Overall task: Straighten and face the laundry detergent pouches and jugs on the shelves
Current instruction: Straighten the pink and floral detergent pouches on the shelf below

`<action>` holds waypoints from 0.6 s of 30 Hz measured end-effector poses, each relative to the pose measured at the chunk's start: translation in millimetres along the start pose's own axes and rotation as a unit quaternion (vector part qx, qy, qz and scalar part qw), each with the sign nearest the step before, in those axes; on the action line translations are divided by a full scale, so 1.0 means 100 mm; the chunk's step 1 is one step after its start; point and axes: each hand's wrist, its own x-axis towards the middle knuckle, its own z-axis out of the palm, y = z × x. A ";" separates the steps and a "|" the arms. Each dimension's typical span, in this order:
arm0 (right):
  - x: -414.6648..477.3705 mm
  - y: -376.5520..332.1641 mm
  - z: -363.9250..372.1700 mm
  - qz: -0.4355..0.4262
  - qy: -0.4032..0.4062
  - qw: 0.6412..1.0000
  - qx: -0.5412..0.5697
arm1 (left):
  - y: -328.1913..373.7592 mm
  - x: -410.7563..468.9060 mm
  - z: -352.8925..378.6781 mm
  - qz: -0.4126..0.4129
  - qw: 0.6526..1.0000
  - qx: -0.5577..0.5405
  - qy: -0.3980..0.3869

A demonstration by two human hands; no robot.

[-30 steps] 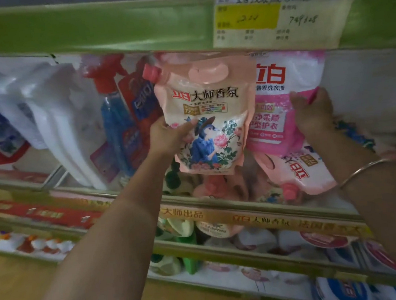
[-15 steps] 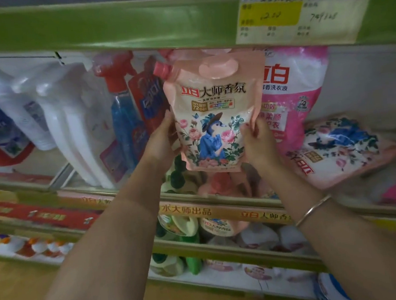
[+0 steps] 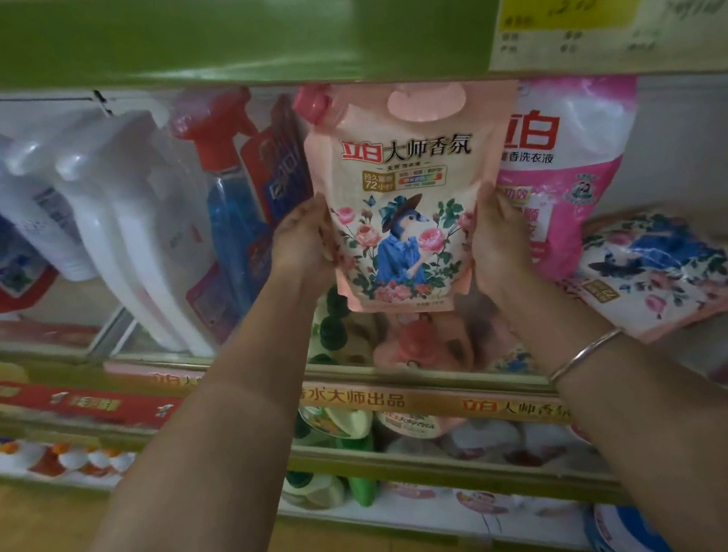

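Note:
A peach floral detergent pouch (image 3: pixel 405 174) with a pink corner cap is held upright, label toward me, in front of the shelf. My left hand (image 3: pixel 303 243) grips its left edge and my right hand (image 3: pixel 499 240) grips its right edge. Behind it on the right stands a pink and white pouch (image 3: pixel 572 153). A second floral pouch (image 3: pixel 663 264) lies tilted on its side further right. More peach pouches (image 3: pixel 422 341) lie flat under the held one.
White jugs (image 3: pixel 134 218) and a blue spray bottle with red trigger (image 3: pixel 231 208) lean on the shelf's left. A green shelf edge (image 3: pixel 196 33) with a yellow price tag (image 3: pixel 603 3) hangs overhead. Lower shelves (image 3: pixel 415 457) carry green bottles and pouches.
My right hand left the pink pouch and came over to grip the floral pouch's right edge. The pouch now sits straighter, held by both hands.

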 end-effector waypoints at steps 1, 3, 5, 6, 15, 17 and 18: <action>0.02 0.00 0.00 -0.005 -0.001 1.000 -0.005 | 0.02 0.01 0.02 0.003 1.000 -0.008 0.014; 0.06 -0.02 0.02 -0.007 -0.002 1.000 -0.009 | 0.03 0.03 0.05 0.007 0.999 -0.005 0.043; 0.10 -0.02 0.04 0.002 0.000 1.000 -0.011 | 0.01 0.01 0.09 0.028 0.996 0.034 0.075; 0.11 -0.02 0.05 0.003 0.005 1.000 -0.013 | -0.02 0.00 0.11 0.047 0.993 0.056 0.091; -0.20 0.05 -0.09 0.003 -0.028 0.999 -0.042 | -0.65 -0.28 -0.11 0.166 0.922 0.334 0.101; -0.30 0.14 -0.18 0.004 -0.086 0.992 -0.093 | -0.74 -0.39 -0.08 0.142 0.915 0.366 0.093; -0.35 0.21 -0.23 0.002 -0.122 0.982 -0.144 | -0.79 -0.45 -0.04 0.124 0.916 0.374 0.082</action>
